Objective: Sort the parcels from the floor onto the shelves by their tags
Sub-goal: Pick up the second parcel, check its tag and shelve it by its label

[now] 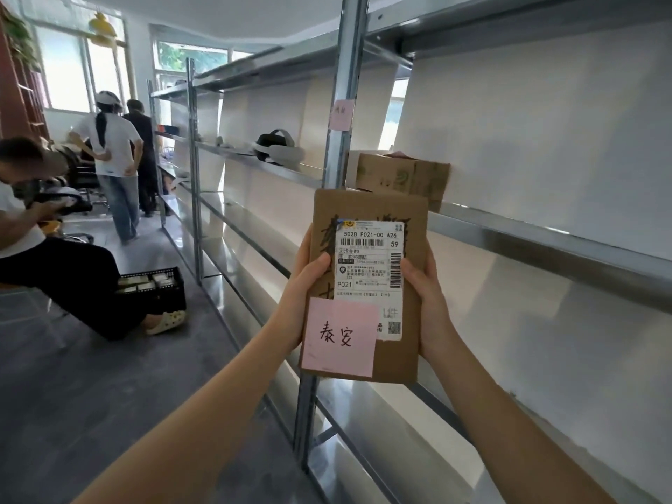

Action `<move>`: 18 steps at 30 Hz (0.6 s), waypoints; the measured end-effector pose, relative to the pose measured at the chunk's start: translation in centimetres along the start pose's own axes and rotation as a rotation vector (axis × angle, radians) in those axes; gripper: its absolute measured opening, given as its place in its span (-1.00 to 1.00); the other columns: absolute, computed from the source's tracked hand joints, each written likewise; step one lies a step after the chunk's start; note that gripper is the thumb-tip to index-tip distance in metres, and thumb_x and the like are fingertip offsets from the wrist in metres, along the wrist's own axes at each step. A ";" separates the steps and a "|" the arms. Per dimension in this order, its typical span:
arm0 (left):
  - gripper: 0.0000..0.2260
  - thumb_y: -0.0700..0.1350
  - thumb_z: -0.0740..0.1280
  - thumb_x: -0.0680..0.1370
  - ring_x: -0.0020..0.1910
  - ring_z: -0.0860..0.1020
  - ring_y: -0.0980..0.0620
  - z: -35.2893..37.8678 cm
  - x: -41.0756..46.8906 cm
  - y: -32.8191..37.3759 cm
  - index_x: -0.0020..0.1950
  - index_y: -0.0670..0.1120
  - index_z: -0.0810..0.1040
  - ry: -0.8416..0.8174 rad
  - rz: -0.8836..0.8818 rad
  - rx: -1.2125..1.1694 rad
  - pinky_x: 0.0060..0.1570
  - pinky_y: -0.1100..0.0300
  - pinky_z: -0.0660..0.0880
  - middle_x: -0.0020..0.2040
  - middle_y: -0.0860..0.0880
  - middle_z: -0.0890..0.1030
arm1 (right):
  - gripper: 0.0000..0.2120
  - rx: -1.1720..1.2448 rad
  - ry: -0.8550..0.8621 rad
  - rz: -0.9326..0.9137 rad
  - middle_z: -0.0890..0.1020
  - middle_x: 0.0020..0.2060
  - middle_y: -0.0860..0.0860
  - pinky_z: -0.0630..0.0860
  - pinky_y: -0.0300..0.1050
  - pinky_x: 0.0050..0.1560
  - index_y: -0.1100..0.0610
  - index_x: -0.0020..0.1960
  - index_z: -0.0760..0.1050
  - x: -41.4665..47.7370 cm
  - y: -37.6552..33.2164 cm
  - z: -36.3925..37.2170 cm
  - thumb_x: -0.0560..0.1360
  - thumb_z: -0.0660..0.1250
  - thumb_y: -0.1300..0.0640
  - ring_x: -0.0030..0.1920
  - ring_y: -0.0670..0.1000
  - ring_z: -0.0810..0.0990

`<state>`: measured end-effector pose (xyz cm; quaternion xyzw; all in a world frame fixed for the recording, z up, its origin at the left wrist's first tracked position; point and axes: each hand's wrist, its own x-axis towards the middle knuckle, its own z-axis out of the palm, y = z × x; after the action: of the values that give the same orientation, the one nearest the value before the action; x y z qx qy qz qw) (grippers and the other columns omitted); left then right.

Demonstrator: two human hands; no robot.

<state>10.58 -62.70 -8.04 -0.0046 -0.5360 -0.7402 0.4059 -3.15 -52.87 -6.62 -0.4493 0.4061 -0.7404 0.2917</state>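
The parcel (367, 285) is held by left hand (305, 296) & right hand (423, 296), both closed on its edges. Its pink tag (340, 338) should be matched w/ the upright's tag (341, 115) before placing.

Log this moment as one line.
hands: both hold parcel | tag: pink note | shelf: one box

Parcel (367, 285) before shelves (545, 227), box (403, 178) behind

one head view, close, forward along the shelves (545, 231)
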 end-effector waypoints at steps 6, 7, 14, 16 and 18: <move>-0.13 0.13 0.51 0.26 -0.08 0.67 -0.09 -8.7 5.8 -2.2 0.45 -0.06 0.18 -0.057 -0.115 -0.045 -0.17 0.05 0.64 0.06 -0.09 0.67 | -0.32 -0.014 0.111 0.075 0.56 0.26 0.11 0.62 -0.13 -0.14 -0.04 0.47 0.21 5.8 7.1 1.9 0.38 0.31 0.08 0.06 0.04 0.67; -0.11 0.13 0.51 0.25 -0.09 0.67 -0.08 -10.0 6.8 -2.5 0.46 -0.06 0.17 -0.069 -0.134 -0.056 -0.20 0.07 0.64 0.05 -0.08 0.67 | -0.31 -0.018 0.143 0.086 0.55 0.26 0.12 0.62 -0.14 -0.14 -0.03 0.47 0.21 6.8 8.0 2.2 0.37 0.31 0.08 0.05 0.04 0.67; -0.20 0.11 0.46 0.33 -0.18 0.69 -0.08 -16.9 12.7 -5.4 0.47 -0.07 0.19 -0.164 -0.356 -0.151 -0.31 0.13 0.61 0.02 -0.14 0.67 | -0.35 -0.045 0.326 0.084 0.56 0.26 0.10 0.60 -0.11 -0.07 0.00 0.46 0.24 11.5 13.8 2.8 0.39 0.31 0.08 0.11 0.05 0.64; -0.39 0.02 0.30 0.45 -0.15 0.68 -0.09 -18.1 14.1 -7.2 0.46 -0.06 0.20 -0.170 -0.382 -0.183 -0.29 0.12 0.61 0.08 -0.19 0.61 | -0.34 -0.046 0.381 0.107 0.55 0.27 0.11 0.59 -0.08 -0.05 -0.01 0.46 0.24 12.4 15.1 2.2 0.39 0.32 0.08 0.13 0.09 0.63; -0.39 0.02 0.33 0.45 -0.13 0.68 -0.10 -18.9 15.6 -9.1 0.45 -0.04 0.21 -0.181 -0.400 -0.201 -0.26 0.10 0.62 0.12 -0.22 0.57 | -0.33 -0.049 0.439 0.119 0.56 0.27 0.12 0.59 -0.10 -0.08 -0.01 0.46 0.25 13.3 16.3 1.2 0.38 0.34 0.09 0.11 0.07 0.64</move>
<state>2.75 -86.16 -16.34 -0.0051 -0.4841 -0.8520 0.1991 -6.62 -72.03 -14.66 -0.2598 0.5035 -0.7917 0.2286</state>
